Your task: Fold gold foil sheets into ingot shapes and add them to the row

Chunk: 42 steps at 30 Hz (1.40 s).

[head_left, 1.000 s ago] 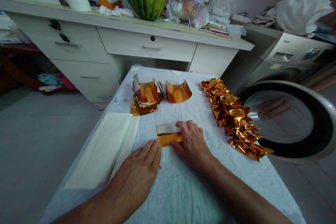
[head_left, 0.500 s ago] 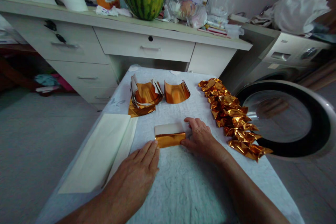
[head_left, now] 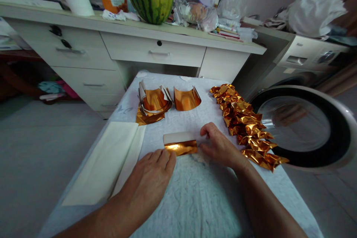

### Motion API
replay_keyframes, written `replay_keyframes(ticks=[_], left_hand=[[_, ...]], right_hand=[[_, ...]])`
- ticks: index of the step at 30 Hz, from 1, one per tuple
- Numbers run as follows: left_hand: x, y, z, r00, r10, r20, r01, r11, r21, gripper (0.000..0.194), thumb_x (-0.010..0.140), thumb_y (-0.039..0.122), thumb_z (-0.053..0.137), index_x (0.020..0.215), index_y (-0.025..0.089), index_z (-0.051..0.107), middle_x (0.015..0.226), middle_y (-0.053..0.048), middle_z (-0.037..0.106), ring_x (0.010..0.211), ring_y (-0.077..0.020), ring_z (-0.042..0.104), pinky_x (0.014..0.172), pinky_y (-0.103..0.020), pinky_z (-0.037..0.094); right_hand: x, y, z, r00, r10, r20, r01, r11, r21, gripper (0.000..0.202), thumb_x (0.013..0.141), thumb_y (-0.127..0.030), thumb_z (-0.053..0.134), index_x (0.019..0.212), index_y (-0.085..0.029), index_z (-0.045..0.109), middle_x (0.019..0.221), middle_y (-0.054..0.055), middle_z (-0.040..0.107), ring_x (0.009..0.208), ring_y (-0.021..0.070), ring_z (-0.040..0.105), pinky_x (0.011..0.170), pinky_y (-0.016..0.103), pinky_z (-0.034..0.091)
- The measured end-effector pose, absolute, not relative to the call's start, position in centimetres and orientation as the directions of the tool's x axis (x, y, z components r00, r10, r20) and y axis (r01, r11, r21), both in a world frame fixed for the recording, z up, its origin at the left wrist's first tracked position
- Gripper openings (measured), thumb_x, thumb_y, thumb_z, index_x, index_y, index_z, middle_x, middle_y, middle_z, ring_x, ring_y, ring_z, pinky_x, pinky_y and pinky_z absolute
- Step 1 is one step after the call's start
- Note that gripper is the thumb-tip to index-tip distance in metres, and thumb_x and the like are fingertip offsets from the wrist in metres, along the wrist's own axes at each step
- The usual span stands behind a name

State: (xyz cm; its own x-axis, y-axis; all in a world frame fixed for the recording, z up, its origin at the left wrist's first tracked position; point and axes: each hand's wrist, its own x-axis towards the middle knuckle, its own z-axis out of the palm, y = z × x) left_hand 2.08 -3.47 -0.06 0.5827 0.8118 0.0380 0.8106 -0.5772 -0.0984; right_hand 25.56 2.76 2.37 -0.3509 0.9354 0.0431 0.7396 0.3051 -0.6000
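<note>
While the small gold-foil paper sheet with its white upper half [head_left: 180, 143] lies flat near the middle of the white textured cloth-covered table [head_left: 195, 200], we hold it at both ends. Our left hand [head_left: 152, 178] rests palm down, fingers stretched and not clenched, and the fingertips press the lower left corner of the sheet. Our right hand [head_left: 219, 145] has the fingers curled, and they pinch or press the right edge; we cannot tell exactly if the edge is between the fingers or only under them.

We think the fold may come out crooked if one hand pushes more than the other, because the foil is thin and keeps every crease. It could also slide on the cloth if the left fingertips lift.

Behind the sheet stand two curved gold-foil pieces, a stack with white edges [head_left: 154, 101] and a single one [head_left: 187, 99], well apart from our hands. At the right side a long row of folded crinkled gold-foil shapes [head_left: 245, 124] runs near the right hand; a careless elbow could disturb it. At the left lies a pale cream flat paper stack [head_left: 107, 160]. Further away we see a white desk with drawers [head_left: 131, 44] carrying a green striped watermelon [head_left: 150, 2], and a round washing machine door [head_left: 304, 128].
</note>
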Motion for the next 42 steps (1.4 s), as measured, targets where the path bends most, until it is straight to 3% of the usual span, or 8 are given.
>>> replay_keyframes(ticks=[5,10,16,21,27,31,38,42], left_hand=[[3.2,-3.1,0.5,0.544,0.838,0.044,0.835,-0.534,-0.132,0.027,0.085,0.004,0.049,0.103,0.015,0.067,0.096,-0.01,0.068,0.086,-0.0259,0.064,0.073,-0.041,0.056],[3.6,-2.6,-0.2,0.53,0.834,0.154,0.847,-0.527,-0.062,0.026,0.087,0.005,0.05,0.106,0.013,0.066,0.117,-0.014,0.064,0.109,-0.0293,0.059,0.087,-0.044,0.054],[3.2,-1.7,-0.4,0.505,0.846,0.174,0.852,-0.52,0.056,0.02,0.088,0.012,0.055,0.105,0.015,0.065,0.107,-0.01,0.068,0.098,-0.0275,0.063,0.083,-0.045,0.057],[2.7,-1.3,-0.4,0.523,0.824,0.22,0.834,-0.548,0.071,0.024,0.084,0.002,0.054,0.1,0.015,0.066,0.106,-0.01,0.071,0.094,-0.0258,0.066,0.08,-0.041,0.059],[2.1,-0.9,-0.7,0.486,0.822,0.295,0.824,-0.544,0.159,0.028,0.085,-0.003,0.047,0.095,0.014,0.066,0.095,-0.009,0.073,0.084,-0.0246,0.069,0.073,-0.041,0.061],[1.8,-0.7,-0.8,0.443,0.828,0.344,0.811,-0.534,0.241,0.03,0.084,-0.003,0.046,0.098,0.015,0.065,0.094,-0.008,0.073,0.084,-0.0236,0.07,0.076,-0.04,0.06],[2.0,-0.5,-0.1,0.374,0.846,0.38,0.86,-0.47,0.199,0.02,0.085,0.002,0.051,0.092,0.016,0.064,0.098,-0.009,0.066,0.086,-0.0255,0.065,0.076,-0.042,0.058],[2.1,-0.6,-0.1,0.325,0.873,0.362,0.834,-0.445,0.324,0.024,0.083,-0.001,0.045,0.092,0.018,0.058,0.093,-0.005,0.064,0.081,-0.0216,0.066,0.071,-0.036,0.057]], right_hand=[[24.4,2.2,2.7,-0.534,0.839,0.108,0.653,0.49,-0.577,0.02,0.076,-0.009,0.063,0.091,-0.02,0.056,0.096,0.003,0.055,0.093,0.0195,0.048,0.085,0.033,0.037],[23.4,2.1,2.1,-0.572,0.819,0.043,0.692,0.51,-0.51,0.015,0.078,-0.014,0.067,0.091,-0.019,0.061,0.095,0.002,0.059,0.09,0.0187,0.047,0.084,0.033,0.034],[23.5,2.4,1.3,-0.593,0.8,0.094,0.673,0.556,-0.488,0.007,0.083,-0.015,0.064,0.089,-0.019,0.063,0.092,0.003,0.061,0.087,0.018,0.049,0.08,0.032,0.033],[23.5,2.5,1.4,-0.605,0.788,0.11,0.658,0.573,-0.488,0.009,0.084,-0.014,0.061,0.091,-0.019,0.063,0.09,0.003,0.062,0.087,0.0186,0.05,0.081,0.034,0.034],[23.3,2.4,1.3,-0.573,0.814,0.1,0.669,0.535,-0.516,0.02,0.074,-0.014,0.07,0.09,-0.018,0.058,0.093,0.004,0.059,0.088,0.0201,0.047,0.08,0.034,0.035],[23.1,2.6,0.8,-0.53,0.832,0.167,0.666,0.53,-0.525,0.02,0.072,-0.002,0.062,0.082,-0.018,0.054,0.088,0.002,0.058,0.087,0.0192,0.047,0.078,0.032,0.034],[22.9,2.6,0.3,-0.501,0.812,0.3,0.617,0.578,-0.534,0.027,0.065,0.005,0.053,0.076,-0.019,0.05,0.077,0.001,0.055,0.081,0.0184,0.046,0.072,0.03,0.033],[22.8,2.3,0.3,-0.513,0.767,0.385,0.609,0.641,-0.467,0.027,0.065,0.003,0.053,0.078,-0.02,0.05,0.081,0.002,0.055,0.082,0.0191,0.045,0.074,0.031,0.033]])
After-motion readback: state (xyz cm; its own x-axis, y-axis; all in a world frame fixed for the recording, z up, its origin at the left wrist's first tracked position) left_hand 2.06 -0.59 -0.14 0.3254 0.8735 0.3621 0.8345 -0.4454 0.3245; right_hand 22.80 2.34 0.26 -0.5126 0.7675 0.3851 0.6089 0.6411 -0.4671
